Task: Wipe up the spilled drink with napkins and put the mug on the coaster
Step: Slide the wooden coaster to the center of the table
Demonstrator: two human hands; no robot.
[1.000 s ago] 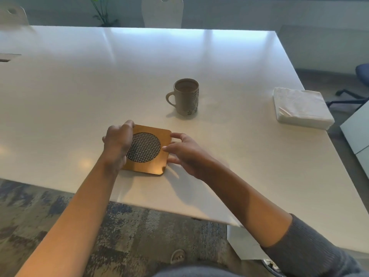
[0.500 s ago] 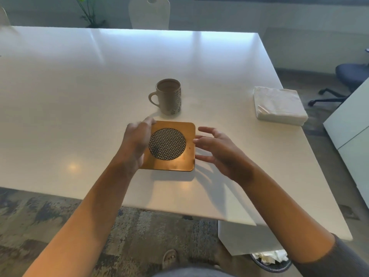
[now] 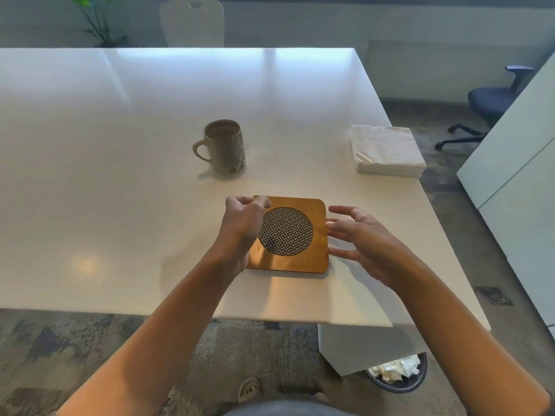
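A square wooden coaster (image 3: 316,259) with a round woven centre lies flat on the white table (image 3: 120,175), near the front edge. My left hand (image 3: 241,223) is curled over the coaster's left edge and far-left corner, gripping it. My right hand (image 3: 360,238) is spread open, its fingertips at the coaster's right edge. A beige patterned mug (image 3: 225,151) with brown drink stands upright just beyond the coaster and a little left, handle to the left. A stack of white napkins (image 3: 386,150) sits at the table's right edge. I see no spill on the table.
A waste bin (image 3: 399,373) with crumpled paper stands on the floor under the table's near-right corner. A white cabinet (image 3: 516,190) is on the right, a dark office chair (image 3: 492,100) behind it. A white chair (image 3: 192,22) and a plant (image 3: 96,22) stand beyond the far edge.
The coaster has slid to the right, from below-left of the mug to below-right of it, with my left hand on it. My right hand has opened and drawn back to the coaster's right edge.
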